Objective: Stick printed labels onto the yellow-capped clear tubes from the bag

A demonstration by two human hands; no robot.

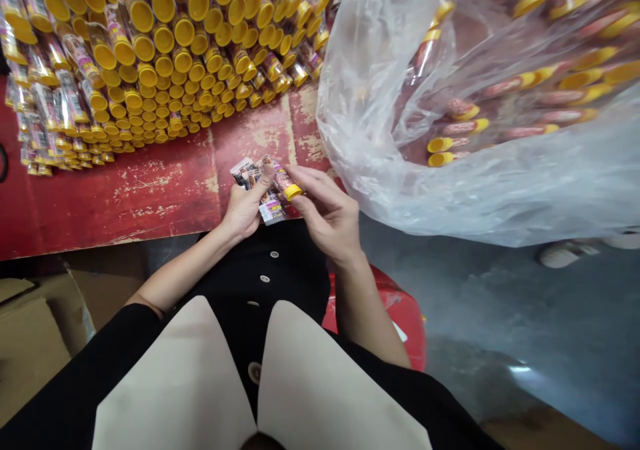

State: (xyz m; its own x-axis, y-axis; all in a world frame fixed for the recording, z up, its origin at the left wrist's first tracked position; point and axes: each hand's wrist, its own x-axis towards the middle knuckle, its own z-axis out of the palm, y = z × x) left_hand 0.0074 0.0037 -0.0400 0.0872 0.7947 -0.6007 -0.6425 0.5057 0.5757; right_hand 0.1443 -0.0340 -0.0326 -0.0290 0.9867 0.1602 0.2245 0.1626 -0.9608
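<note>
Across the frame's left and centre runs a scuffed red bench [165, 197], yellow-capped tubes [164, 40] heaped at upper left. Mid-frame, the left hand [244, 207] pinches printed wrappers [273, 212]; the right hand [331, 218] pinches one tube [287, 183] beside them. Upper right, a translucent bag [500, 200] holds more.

Stacked tubes [163, 39] lie on the surface [165, 190] at left, a bag [500, 197] holding more tubes [455, 128] to their right, and, at the near edge, slips [271, 208] in the left grip [249, 205] beside a single tube [287, 183] in the right grip [333, 213].
</note>
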